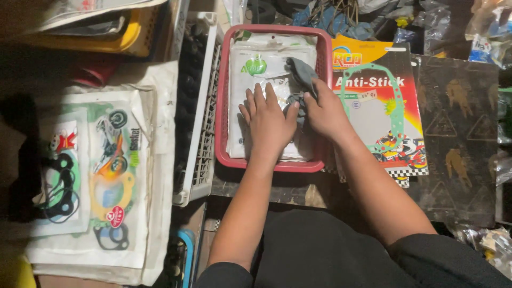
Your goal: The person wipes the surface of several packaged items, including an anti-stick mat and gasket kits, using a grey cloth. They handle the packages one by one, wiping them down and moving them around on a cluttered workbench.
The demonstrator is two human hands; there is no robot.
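A red plastic basket (222, 96) holds a stack of clear plastic gasket packets (250, 64). My left hand (266, 120) lies flat, fingers spread, pressing on the top packet inside the basket. My right hand (322, 109) is beside it at the basket's right side, its fingers closed on a grey cloth (302, 72) that rests on the packets.
A white slotted crate (200, 106) stands left of the basket. Large gasket packets (101, 176) lie at the far left. A red-and-yellow gasket card (384, 101) and a dark printed sheet (458, 133) lie to the right. Clutter fills the back.
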